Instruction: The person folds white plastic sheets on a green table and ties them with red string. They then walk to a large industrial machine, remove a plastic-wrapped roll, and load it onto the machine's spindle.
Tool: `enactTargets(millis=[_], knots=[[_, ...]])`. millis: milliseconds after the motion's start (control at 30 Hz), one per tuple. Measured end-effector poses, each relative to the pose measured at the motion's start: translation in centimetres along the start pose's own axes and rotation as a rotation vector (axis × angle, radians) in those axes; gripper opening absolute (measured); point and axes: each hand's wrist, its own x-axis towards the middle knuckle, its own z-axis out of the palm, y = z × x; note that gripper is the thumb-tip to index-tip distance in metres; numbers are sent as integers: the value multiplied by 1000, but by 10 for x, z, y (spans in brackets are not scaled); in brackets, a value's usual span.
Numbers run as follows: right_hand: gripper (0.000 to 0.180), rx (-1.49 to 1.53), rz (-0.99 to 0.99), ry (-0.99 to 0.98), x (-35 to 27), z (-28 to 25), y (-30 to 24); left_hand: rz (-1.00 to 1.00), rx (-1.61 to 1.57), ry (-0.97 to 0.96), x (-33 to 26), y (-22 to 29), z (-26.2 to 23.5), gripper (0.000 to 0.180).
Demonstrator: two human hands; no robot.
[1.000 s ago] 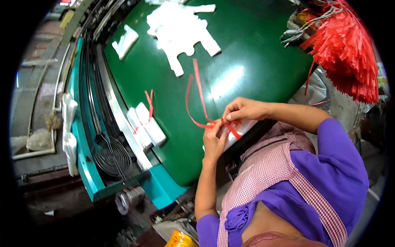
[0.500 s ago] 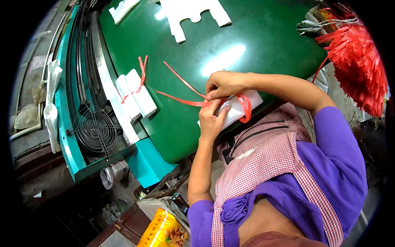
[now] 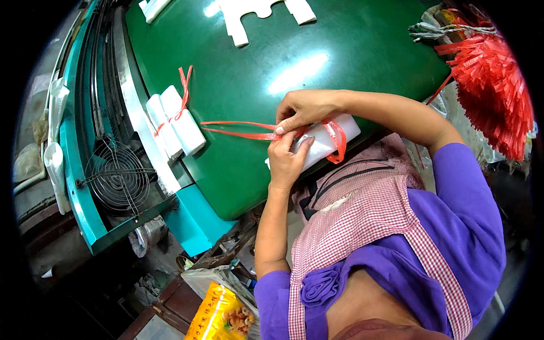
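At the near edge of the green table (image 3: 238, 175) lies a folded bundle of white plastic bags (image 3: 323, 146). A red plastic tie strip (image 3: 238, 123) goes round it, with one wide loop over its right part and two tails stretching left across the table. My left hand (image 3: 288, 158) is closed on the bundle's left end, thumb lying on top. Just above it, my right hand (image 3: 306, 110) is closed, thumb and fingers pinching the strip where the tails leave the bundle. The fingers hide the crossing of the strip.
Left on the table is another white bag bundle (image 3: 184, 127) tied with red strip. A flat stack of white bags (image 3: 243, 20) lies at the far side. Red strips (image 3: 490, 90) hang at the right. A teal metal frame (image 3: 82, 192) with a wire guard (image 3: 122, 175) stands left.
The two strip tails, spread apart before, now run close together to the left. My right hand has shifted slightly left and its thumb presses down on the strip. The whole view has shifted a little.
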Motion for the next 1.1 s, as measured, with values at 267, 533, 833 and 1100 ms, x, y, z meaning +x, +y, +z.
enactTargets(millis=[267, 533, 833, 1100], knots=[[22, 133, -15, -35, 11, 7, -4, 28, -16, -20, 0, -3, 1, 23], [16, 541, 78, 185, 6, -8, 16, 86, -71, 46, 3, -1, 5, 29], [29, 397, -267, 1380, -110, -244, 94, 136, -82, 17, 4, -3, 6, 37], [25, -799, -377, 153, -112, -9, -1, 82, -83, 9, -2, -2, 2, 40]])
